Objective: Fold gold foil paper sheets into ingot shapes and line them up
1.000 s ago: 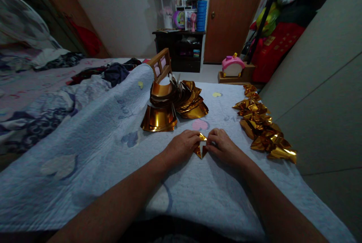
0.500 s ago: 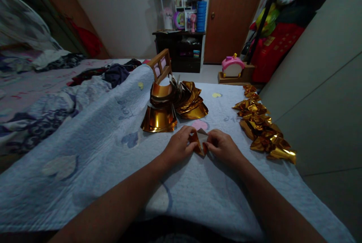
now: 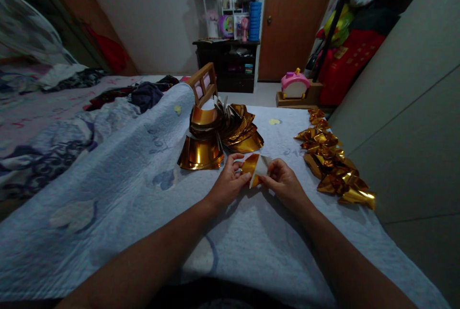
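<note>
Between my two hands is a sheet of gold foil paper (image 3: 250,165), partly folded, its gold side showing on the left and its pale inner side on the right. My left hand (image 3: 230,177) pinches its left part between thumb and fingers. On the other side, my right hand (image 3: 283,179) grips the right part with thumb and forefinger. Just beyond my left hand stand curved stacks of gold foil sheets (image 3: 201,151), with more fanned-out sheets (image 3: 244,131) beside them. A row of folded gold foil pieces (image 3: 328,160) lies to the right.
A pale blue quilt (image 3: 143,232) covers the surface under my hands and rises in a ridge at left. A small wooden chair back (image 3: 203,84) stands behind the stacks. A pale cabinet (image 3: 413,131) borders the right side.
The foil paper has been turned and lifted slightly between my hands, so more of its gold face shows at left. The stacks and the folded pieces have stayed put.
</note>
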